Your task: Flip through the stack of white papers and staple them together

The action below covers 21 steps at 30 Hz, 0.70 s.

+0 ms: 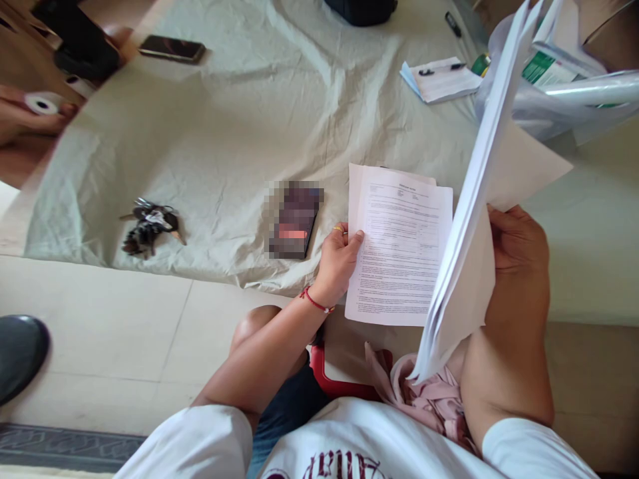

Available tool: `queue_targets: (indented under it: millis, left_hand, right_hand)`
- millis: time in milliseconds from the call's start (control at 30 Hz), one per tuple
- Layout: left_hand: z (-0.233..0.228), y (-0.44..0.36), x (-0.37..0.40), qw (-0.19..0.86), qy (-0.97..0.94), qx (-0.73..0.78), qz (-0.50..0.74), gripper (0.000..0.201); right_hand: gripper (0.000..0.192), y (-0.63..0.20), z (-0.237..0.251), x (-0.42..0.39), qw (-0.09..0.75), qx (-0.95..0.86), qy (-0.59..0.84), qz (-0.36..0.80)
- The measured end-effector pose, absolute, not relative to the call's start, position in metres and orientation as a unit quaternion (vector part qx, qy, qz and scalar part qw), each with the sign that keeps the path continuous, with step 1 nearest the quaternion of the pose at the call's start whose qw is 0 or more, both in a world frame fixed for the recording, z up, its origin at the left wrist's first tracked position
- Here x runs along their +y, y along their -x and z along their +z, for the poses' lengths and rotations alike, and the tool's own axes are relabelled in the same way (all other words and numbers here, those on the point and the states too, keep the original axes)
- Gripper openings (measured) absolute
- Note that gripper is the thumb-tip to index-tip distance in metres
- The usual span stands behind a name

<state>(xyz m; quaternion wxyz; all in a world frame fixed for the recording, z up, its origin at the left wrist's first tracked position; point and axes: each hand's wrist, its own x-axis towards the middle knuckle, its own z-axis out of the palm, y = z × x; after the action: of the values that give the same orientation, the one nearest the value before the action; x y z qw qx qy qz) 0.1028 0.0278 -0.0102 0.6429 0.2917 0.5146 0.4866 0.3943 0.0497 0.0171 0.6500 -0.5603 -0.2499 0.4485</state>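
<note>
The left hand [338, 256] rests its fingers on the left edge of a printed sheet [399, 249], thumb on top, lightly pinching it. The sheet lies on a second page at the near edge of a wrinkled cloth [239, 120] spread on the floor. The right hand [516, 243] grips a stack of papers [479, 199] from behind, held up on edge and tilted, fanning open above the sheet. Just left of the sheet lies a dark phone [293, 221], blurred. Farther left on the cloth sits a bunch of keys [148, 226]. A second phone [172, 48] lies at the far left corner, and a notepad [439, 81] with a pen on it lies at the far right.
</note>
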Motion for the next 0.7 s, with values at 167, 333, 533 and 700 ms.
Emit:
queue_targets:
  millis: [167, 333, 533, 700]
  left_hand:
    - [-0.0125, -0.1031, 0.0281, 0.646, -0.290, 0.512, 0.486, 0.024]
    - [-0.0122, -0.1041, 0.0284, 0.648, -0.286, 0.510, 0.488, 0.027]
    - [-0.0131, -0.1040, 0.0281, 0.648, -0.292, 0.502, 0.493, 0.031]
    - [-0.0133, -0.1033, 0.0279, 0.645, -0.296, 0.514, 0.481, 0.029]
  right_hand:
    - [0.040, -0.3939, 0.0186, 0.0491, 0.645, -0.251, 0.569, 0.445]
    - [0.043, -0.3925, 0.0209, 0.0493, 0.636, -0.252, 0.577, 0.445]
    - [0.045, -0.3915, 0.0215, 0.0501, 0.636, -0.251, 0.575, 0.450]
    - [0.044, -0.3924, 0.0213, 0.0496, 0.625, -0.254, 0.577, 0.461]
